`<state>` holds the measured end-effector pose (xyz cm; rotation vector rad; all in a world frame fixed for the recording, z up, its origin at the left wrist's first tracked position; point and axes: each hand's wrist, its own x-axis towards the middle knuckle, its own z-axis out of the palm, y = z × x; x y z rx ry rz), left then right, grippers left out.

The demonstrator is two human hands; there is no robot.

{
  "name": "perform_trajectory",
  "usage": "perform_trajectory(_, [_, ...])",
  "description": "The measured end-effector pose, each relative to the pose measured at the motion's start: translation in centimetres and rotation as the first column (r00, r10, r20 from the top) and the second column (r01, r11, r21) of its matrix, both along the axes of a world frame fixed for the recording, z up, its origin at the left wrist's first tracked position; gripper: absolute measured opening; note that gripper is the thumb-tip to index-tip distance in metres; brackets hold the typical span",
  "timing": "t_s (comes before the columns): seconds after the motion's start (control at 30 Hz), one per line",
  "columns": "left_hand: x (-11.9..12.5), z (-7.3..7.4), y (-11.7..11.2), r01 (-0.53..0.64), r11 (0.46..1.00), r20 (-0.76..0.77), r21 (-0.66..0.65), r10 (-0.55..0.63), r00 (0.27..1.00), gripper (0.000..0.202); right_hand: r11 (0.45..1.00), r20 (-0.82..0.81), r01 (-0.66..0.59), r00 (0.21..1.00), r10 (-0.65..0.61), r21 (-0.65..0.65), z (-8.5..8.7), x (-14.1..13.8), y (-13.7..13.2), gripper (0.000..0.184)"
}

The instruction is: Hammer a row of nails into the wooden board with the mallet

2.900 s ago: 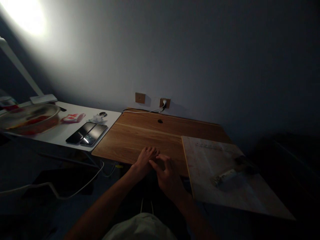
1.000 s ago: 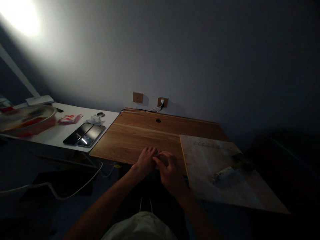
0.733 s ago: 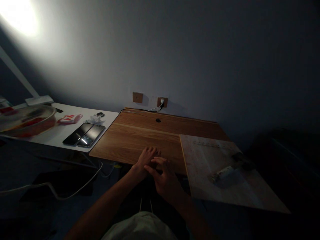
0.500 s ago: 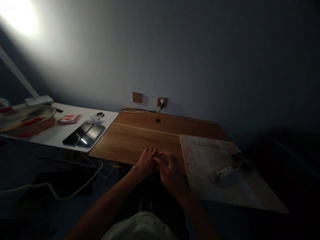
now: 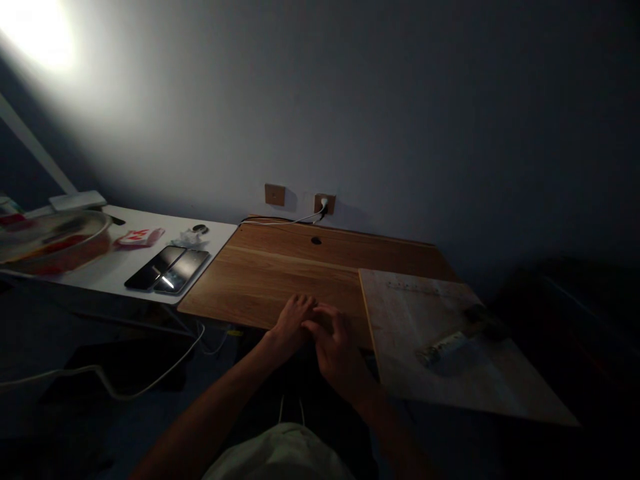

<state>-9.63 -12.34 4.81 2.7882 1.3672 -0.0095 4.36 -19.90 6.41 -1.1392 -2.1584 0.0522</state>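
My left hand [image 5: 293, 317] rests back-up at the front edge of the wooden desktop [image 5: 280, 260], its fingers pointing forward on the wood. Against it from the right lies my right hand [image 5: 335, 343], thumb and forefinger apart and touching the side of the left hand. No object shows between the two hands, though the undersides of the fingers are hidden and the light is dim.
A pale board [image 5: 400, 320] lies on the right, bearing a cylinder with a light label [image 5: 445, 347]. On the left, a white table [image 5: 113, 270] holds two phones [image 5: 167, 270], a red-and-white packet [image 5: 140, 238] and a large round container [image 5: 75, 250]. A white cable [image 5: 105, 377] hangs below.
My right thumb and forefinger have slid slightly left over the left hand. The left hand has barely moved, and the other objects stay where they were.
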Motion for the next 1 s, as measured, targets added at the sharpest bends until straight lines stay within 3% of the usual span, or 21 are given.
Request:
perform_trajectory(0.1, [0.2,-0.5,0.4,-0.001,1.0,-0.035,-0.019,0.0,0.999,0.027,0.993,-0.015,-0.117,0.993,0.117,-0.012,-0.1,-1.0,-1.1,0.049])
perform_trajectory(0.17, [0.1,-0.6,0.4,0.009,1.0,-0.043,-0.026,-0.01,0.999,0.028,0.991,0.0,-0.131,0.991,0.131,-0.016,-0.3,-1.1,-1.3,0.05])
perform_trajectory(0.33, [-0.2,0.0,-0.1,0.021,1.0,-0.002,0.004,-0.021,1.0,0.029,0.997,-0.007,0.077,0.997,-0.077,-0.009,-0.6,0.5,0.2,0.045])
perform_trajectory(0.4, [-0.2,0.0,-0.2,0.016,1.0,0.021,0.016,-0.016,1.0,0.03,0.995,-0.011,0.101,0.995,-0.102,-0.018,-0.4,0.7,0.4,0.044])
perform_trajectory(0.67, [0.2,-1.0,0.2,0.033,0.999,0.019,0.026,-0.034,0.999,0.029,0.989,-0.055,-0.145,0.988,0.145,0.012,0.4,-1.2,-1.9,0.049])
perform_trajectory(0.8, [0.6,0.2,-0.1,0.066,0.995,0.031,0.072,-0.069,0.997,0.025,0.999,-0.107,0.025,0.994,-0.028,-0.026,-0.2,2.3,-1.4,0.041])
perform_trajectory(0.9, [1.3,0.9,-0.4,0.141,0.979,0.082,0.149,-0.154,0.985,0.024,0.974,-0.135,0.228,0.966,-0.223,0.02,-0.8,7.3,-0.9,0.029])
perform_trajectory(1.0, [2.6,0.9,-0.5,0.265,0.937,0.13,0.227,-0.299,0.945,0.03,0.915,-0.141,0.4,0.91,-0.39,0.057,-1.3,13.2,-1.3,0.024])
